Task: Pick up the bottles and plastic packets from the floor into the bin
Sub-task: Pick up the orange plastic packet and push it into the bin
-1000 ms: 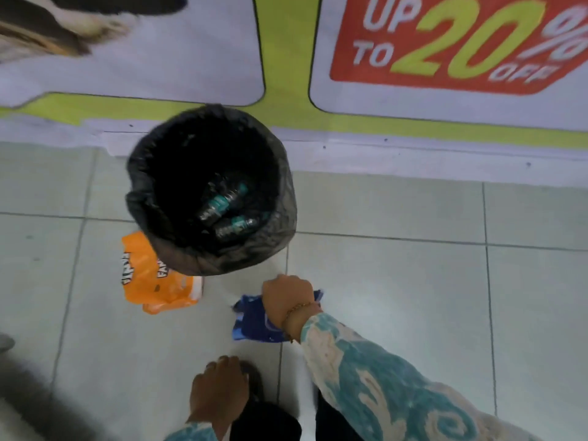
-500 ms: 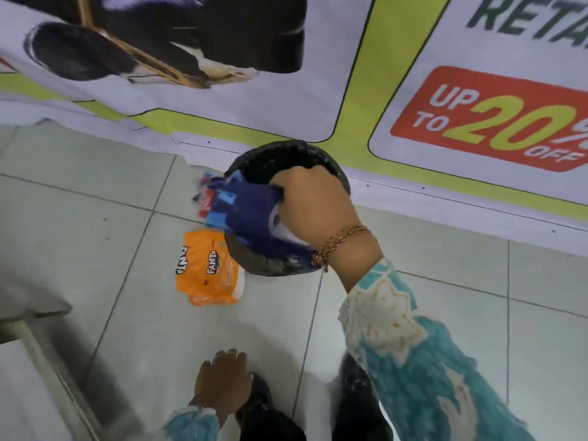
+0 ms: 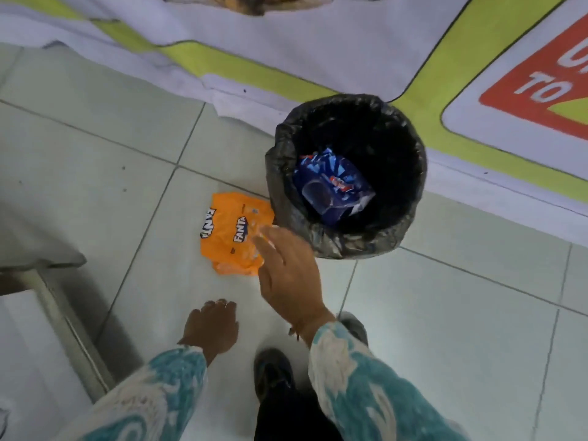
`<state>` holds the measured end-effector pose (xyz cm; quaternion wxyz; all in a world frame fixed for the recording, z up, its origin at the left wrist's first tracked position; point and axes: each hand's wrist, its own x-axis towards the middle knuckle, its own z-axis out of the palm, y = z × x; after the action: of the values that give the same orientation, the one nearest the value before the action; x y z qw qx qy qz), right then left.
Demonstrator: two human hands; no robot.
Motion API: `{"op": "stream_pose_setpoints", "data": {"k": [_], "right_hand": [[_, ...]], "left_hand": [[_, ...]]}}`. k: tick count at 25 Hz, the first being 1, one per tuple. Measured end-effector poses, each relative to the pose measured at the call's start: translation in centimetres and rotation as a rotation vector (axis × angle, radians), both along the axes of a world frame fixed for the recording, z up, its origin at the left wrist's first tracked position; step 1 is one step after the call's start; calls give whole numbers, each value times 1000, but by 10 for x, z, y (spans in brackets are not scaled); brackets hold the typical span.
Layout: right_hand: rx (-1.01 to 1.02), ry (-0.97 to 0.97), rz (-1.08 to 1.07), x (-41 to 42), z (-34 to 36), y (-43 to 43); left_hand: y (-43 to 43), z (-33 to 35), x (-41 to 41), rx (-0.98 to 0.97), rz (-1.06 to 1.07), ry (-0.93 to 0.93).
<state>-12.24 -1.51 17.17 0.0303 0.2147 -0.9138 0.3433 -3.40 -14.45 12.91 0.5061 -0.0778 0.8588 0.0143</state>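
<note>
A black-lined bin stands on the tiled floor by the wall banner. Inside it lies a blue plastic packet, covering whatever is beneath. An orange Fanta packet lies flat on the floor just left of the bin. My right hand is open, fingers spread, reaching over the orange packet's right edge; it holds nothing. My left hand hangs lower, near my knee, fingers loosely curled and empty.
A printed banner covers the wall and spills onto the floor behind the bin. A grey metal frame stands at the lower left. My dark shoe is below the hands.
My right hand carried the blue packet from the floor up to the bin and let it go inside. It now reaches, empty, toward the orange packet.
</note>
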Motion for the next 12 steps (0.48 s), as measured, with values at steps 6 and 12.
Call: {"op": "stream_pose_setpoints", "data": {"k": [6,12], "right_hand": [[523,-814,-54,48,-136,25],[753,-632,296,28,-216,30]], "left_hand": [[-19,-89,-25,-70,21,43],[-17,-190,-54,-193,-254,418]]}}
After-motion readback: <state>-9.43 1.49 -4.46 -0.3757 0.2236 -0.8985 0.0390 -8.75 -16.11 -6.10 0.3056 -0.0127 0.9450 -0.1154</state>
